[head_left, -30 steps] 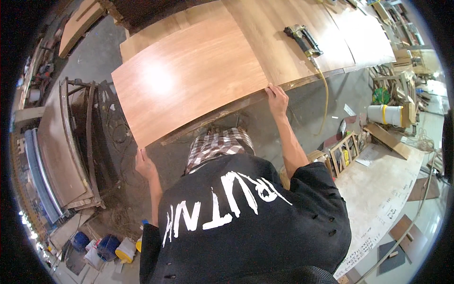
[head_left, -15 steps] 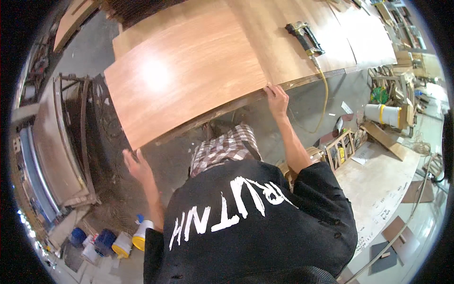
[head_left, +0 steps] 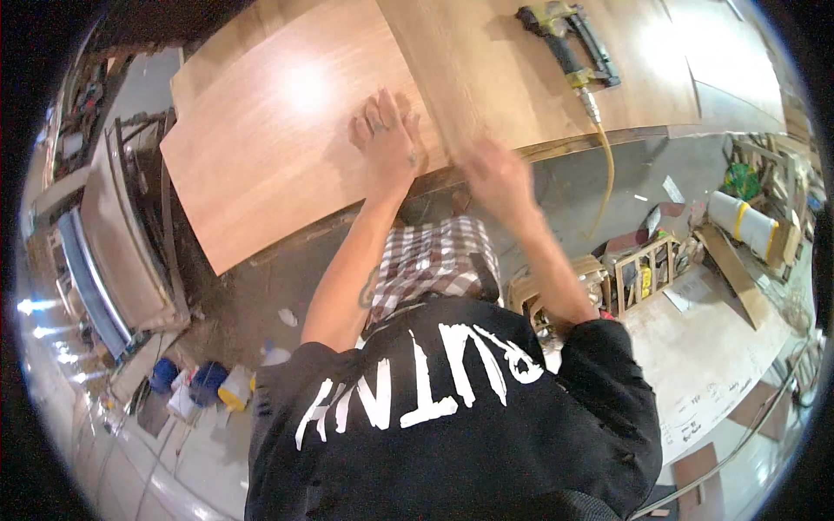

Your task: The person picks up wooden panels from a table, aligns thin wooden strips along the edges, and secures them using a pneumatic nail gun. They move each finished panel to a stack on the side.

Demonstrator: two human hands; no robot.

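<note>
Your left hand point(head_left: 387, 139) has come up flat, fingers spread, onto the plywood panel point(head_left: 287, 130) near its front edge, while your right hand point(head_left: 497, 178) (blurred, grip unreadable) leaves that edge.

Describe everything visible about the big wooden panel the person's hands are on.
The wooden panel is a large, thin sheet with a smooth reddish-brown veneer face and fine grain, with a bright glare spot from a lamp. It lies flat on a work surface, its near corner jutting out over the floor. The left hand rests palm down on it near its right edge, fingers spread. The right hand, blurred, is at that edge, where the panel meets a paler board carrying a nail gun.
</note>
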